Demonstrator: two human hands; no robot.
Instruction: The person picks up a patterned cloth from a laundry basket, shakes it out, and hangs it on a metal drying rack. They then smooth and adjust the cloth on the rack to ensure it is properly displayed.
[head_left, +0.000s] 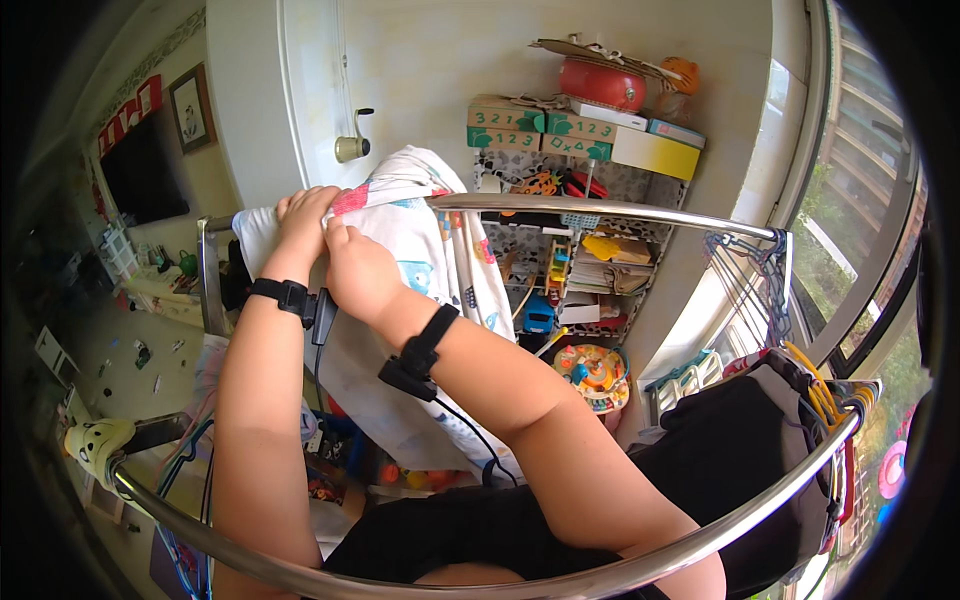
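A white cloth (420, 247) with colourful animal prints hangs over the far metal rail (622, 206), bunched into a peak at its top. Upon its left part, at rail height, my left hand (306, 216) grips the fabric with bent fingers. Right beside it, slightly nearer to me, my right hand (364, 268) holds the cloth's edge, fingers curled in. The hands almost touch, and the fingertips are partly hidden. Below them the cloth drops down in loose folds. Each wrist wears a black strap with a small cabled device.
The near rail (525, 585) curves below my arms. Dark clothes (720, 427) and several hangers (832, 405) hang at its right end. A clip hanger (750, 277) hangs at the far rail's right end. Behind stand a toy shelf (540, 244) and a toy activity table (592, 375).
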